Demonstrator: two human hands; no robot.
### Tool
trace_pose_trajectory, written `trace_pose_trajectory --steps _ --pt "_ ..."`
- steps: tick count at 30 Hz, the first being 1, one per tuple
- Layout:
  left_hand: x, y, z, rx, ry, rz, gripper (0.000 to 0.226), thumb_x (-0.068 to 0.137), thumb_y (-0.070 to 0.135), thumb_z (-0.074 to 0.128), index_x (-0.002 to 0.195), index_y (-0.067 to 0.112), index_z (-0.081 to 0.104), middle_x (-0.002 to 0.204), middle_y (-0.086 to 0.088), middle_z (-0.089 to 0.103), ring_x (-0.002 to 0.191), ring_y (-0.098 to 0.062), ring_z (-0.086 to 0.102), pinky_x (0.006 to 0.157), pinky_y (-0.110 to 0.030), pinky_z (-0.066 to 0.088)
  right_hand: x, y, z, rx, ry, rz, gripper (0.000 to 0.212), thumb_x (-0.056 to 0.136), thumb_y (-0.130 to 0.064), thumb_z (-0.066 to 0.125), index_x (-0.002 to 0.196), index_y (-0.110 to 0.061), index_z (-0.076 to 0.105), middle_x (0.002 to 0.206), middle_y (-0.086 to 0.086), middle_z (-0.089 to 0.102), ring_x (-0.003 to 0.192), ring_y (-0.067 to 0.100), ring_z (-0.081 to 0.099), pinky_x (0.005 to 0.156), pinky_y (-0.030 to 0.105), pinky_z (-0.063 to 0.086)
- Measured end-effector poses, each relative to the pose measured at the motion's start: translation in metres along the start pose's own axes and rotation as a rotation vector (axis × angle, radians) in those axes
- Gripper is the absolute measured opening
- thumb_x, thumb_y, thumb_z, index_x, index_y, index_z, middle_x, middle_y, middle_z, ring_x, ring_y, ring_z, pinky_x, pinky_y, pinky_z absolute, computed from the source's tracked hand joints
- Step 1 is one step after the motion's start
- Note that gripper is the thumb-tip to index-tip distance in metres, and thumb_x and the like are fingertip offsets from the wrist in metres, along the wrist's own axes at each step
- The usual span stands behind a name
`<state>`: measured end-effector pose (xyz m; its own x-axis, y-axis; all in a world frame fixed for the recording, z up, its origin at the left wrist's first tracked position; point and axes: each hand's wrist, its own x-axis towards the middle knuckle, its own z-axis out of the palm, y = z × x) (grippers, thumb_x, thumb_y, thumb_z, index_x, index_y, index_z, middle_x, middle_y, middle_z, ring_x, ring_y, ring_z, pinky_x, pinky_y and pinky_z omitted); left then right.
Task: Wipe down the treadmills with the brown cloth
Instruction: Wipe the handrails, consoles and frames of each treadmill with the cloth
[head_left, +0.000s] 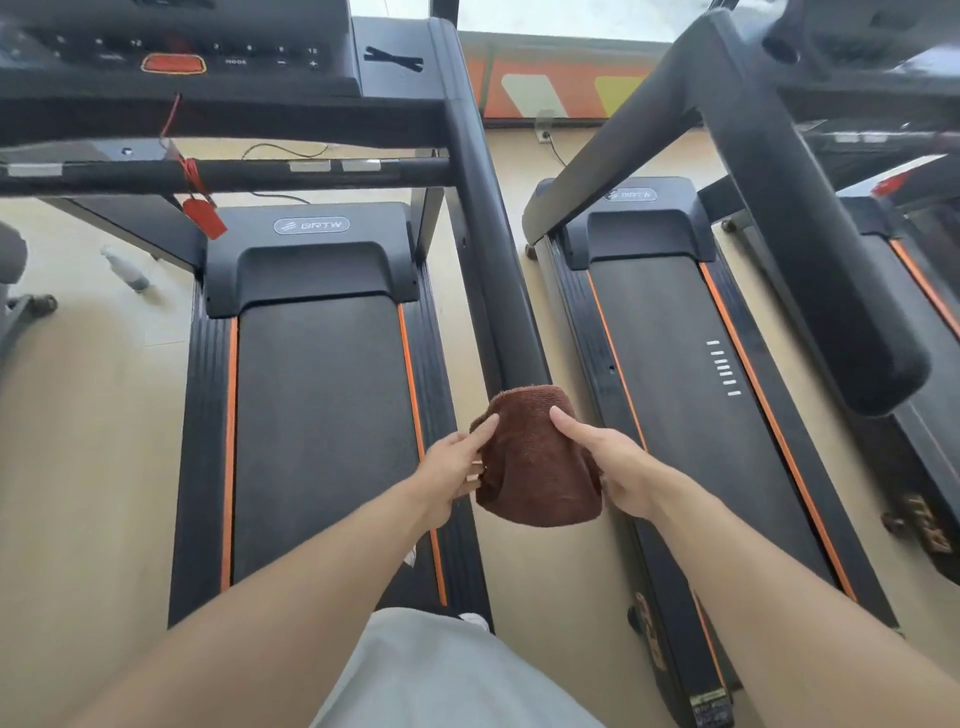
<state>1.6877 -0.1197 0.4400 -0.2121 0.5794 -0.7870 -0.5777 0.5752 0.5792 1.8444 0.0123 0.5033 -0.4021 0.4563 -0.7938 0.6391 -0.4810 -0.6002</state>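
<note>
1. Head view: both forearms reach forward from the lower edge and meet at the cloth (535, 462), held in the air just below centre, over the gap between the two treadmills.
2. The left hand (457, 478) comes in from 7 o'clock, index finger laid straight along the cloth's left edge, the other fingers curled under it, grasping it.
3. The right hand (618, 467) comes in from 5 o'clock, thumb stretched across the cloth's front and pointing to 10 o'clock; its fingers are hidden behind the cloth, which it grips.
4. The cloth is folded into a thick pad, long axis running from 12 to 6 o'clock, folded upper edge at 12.
5. The left treadmill (317, 415) lies at 9 o'clock of the cloth, the right treadmill (670, 395) at 3 o'clock; the left one's handrail (493, 249) runs up toward 12 from just behind the cloth.
</note>
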Motion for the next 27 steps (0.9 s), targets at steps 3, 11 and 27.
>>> trace_pose_trajectory --steps 3,11,27 --pt "0.004 0.000 -0.013 0.004 -0.009 0.027 0.054 0.078 0.058 0.078 0.116 0.020 0.070 0.112 0.004 0.077 0.116 -0.020 0.066 0.109 -0.037 0.045 0.001 -0.004 -0.009 -0.089 0.016 -0.006 0.075 0.066 -0.072 0.078 0.118 -0.018 0.074 0.112 -0.001 0.078 0.108 0.021 0.072 0.103 0.040 0.051" --pt "0.002 0.041 -0.054 0.097 -0.134 0.143 0.036 0.089 0.031 0.078 0.120 0.014 0.071 0.112 -0.006 0.077 0.111 -0.028 0.071 0.101 -0.044 0.055 -0.006 -0.043 -0.037 -0.251 -0.047 -0.136 0.041 0.086 -0.047 0.072 0.117 -0.020 0.076 0.112 0.000 0.077 0.109 0.018 0.072 0.095 0.032 0.052" --pt "-0.054 0.134 -0.059 0.589 -0.019 0.644 0.013 0.083 0.030 0.084 0.087 0.021 0.077 0.090 0.003 0.077 0.085 -0.006 0.070 0.075 -0.011 0.050 -0.026 -0.093 -0.058 -0.597 0.291 -0.588 0.039 0.078 0.002 0.081 0.079 -0.035 0.068 0.102 -0.010 0.073 0.088 0.004 0.068 0.080 0.016 0.047"
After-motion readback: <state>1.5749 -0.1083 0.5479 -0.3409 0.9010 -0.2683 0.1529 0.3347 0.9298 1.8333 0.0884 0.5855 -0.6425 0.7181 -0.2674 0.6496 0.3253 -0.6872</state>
